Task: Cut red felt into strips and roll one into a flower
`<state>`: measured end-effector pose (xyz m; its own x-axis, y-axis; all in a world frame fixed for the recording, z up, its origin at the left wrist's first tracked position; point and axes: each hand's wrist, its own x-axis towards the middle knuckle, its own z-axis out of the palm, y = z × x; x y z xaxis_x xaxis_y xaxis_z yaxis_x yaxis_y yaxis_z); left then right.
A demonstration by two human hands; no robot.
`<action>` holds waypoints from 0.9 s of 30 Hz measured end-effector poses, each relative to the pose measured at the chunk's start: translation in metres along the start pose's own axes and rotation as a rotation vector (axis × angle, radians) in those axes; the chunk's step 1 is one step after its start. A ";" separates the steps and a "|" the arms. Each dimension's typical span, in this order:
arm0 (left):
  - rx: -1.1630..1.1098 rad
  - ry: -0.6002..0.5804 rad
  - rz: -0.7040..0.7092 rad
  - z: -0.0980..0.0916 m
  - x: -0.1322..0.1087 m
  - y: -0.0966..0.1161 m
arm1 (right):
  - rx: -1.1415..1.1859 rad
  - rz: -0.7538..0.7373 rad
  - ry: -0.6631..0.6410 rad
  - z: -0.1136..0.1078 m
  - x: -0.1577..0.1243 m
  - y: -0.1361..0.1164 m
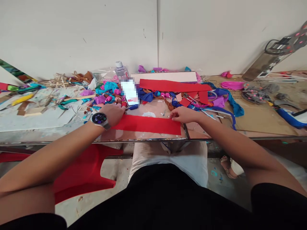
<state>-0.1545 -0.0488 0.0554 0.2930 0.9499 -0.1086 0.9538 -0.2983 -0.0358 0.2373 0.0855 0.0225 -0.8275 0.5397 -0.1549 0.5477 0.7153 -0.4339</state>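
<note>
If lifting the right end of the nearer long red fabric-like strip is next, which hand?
Right hand, probably: it's right by that end of the nearer red strip, while the left hand is at the opposite end.

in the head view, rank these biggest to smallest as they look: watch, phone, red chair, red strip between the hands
1. Red chair, largest even though partly hidden
2. Red strip
3. Phone
4. Watch, clearly smallest

Under soft, even light, the phone screen (131, 91) glares white.
</note>
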 end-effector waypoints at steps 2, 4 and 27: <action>0.299 0.107 -0.080 -0.001 0.003 0.030 | 0.035 -0.030 0.031 0.006 0.006 0.000; 0.359 0.153 0.001 0.001 0.012 0.065 | 0.067 -0.039 0.057 0.011 0.015 -0.001; -0.023 0.179 0.286 0.044 0.071 0.141 | 0.477 -0.165 0.232 0.032 0.036 0.026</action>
<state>-0.0021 -0.0274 -0.0014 0.5539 0.8300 0.0657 0.8320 -0.5547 -0.0068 0.2183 0.1094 -0.0225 -0.8192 0.5595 0.1257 0.2514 0.5475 -0.7982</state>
